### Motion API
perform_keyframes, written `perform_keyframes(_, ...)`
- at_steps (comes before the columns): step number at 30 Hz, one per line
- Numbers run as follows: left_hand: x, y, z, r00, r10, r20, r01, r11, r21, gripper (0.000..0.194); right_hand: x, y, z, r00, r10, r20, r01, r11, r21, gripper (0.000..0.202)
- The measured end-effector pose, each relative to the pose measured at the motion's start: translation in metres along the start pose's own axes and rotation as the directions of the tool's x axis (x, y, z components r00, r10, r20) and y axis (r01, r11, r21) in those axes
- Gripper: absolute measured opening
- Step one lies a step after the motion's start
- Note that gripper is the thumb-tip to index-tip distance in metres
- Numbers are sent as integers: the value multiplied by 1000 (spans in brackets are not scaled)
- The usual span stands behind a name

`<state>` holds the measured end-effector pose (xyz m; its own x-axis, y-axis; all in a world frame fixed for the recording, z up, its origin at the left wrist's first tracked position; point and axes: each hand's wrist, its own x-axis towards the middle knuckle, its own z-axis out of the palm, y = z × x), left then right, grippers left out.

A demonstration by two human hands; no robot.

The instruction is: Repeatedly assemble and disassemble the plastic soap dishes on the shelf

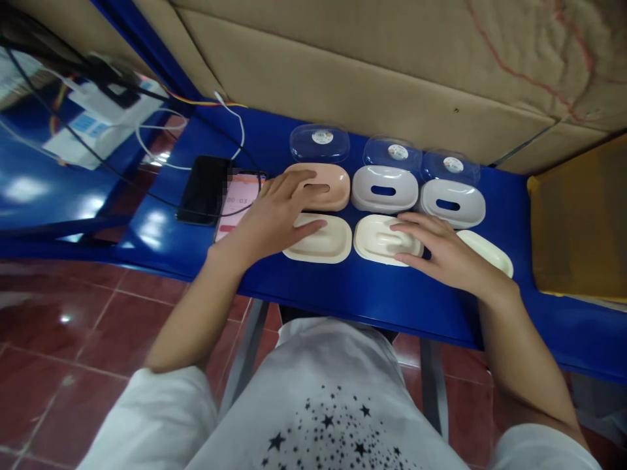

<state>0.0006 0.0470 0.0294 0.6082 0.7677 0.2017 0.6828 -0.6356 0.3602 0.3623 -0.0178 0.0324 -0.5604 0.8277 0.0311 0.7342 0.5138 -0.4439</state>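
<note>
Peach oval slotted plastic dish (339,188) sits on blue table (313,287), behind cream oval plastic tray (323,248). Left hand (274,219): fingers spread over both, gripping neither. Right hand (437,248): half open at second cream tray (368,236); grip cannot be determined.

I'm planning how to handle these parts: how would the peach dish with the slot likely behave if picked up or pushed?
The peach dish looks scooped out, so it's probably light for its size. Its glossy surface suggests it may be slippery. Its low, oblong shape makes rolling unlikely.
</note>
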Motion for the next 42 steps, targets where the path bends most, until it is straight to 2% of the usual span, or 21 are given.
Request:
perform_keyframes(6, 25, -30, 8, 995, -101, 29, 99, 993, 62, 72, 1, -1, 2, 1000, -14, -14, 13, 1000, -19, 45)
perform_keyframes(9, 32, -36, 9, 989, -137, 56, 133, 989, 71, 78, 1, -1, 3, 1000, -10, -14, 10, 1000, -21, 44)
perform_keyframes(13, 38, -39, 6, 993, -109, 45, 107, 993, 53, 77, 1, -1, 4, 1000, -2, -17, 2, 1000, -11, 42)
perform_keyframes(18, 22, -22, -9, 999, -40, -31, 40, 999, 9, 82, 2, -2, 4, 1000, 5, -11, -5, 1000, -2, 41)
perform_keyframes(22, -9, 1, -17, 999, 6, 38, -4, 997, -73, 74, 1, -1, 4, 1000, -3, 4, 3, 1000, -9, 41)
perform_keyframes(27, -36, 11, -16, 994, -56, 99, 64, 995, -82, 73, 0, 1, 5, 1000, -4, 17, 5, 1000, -11, 42)
perform_keyframes(35, -37, 10, -8, 994, -45, 101, 51, 997, -63, 79, 0, 1, 6, 1000, -5, 14, 5, 1000, -10, 41)
perform_keyframes(42, -42, 18, -1, 995, -20, 94, 24, 999, -43, 74, -1, 1, 7, 1000, 4, 26, -3, 999, -33, 41)
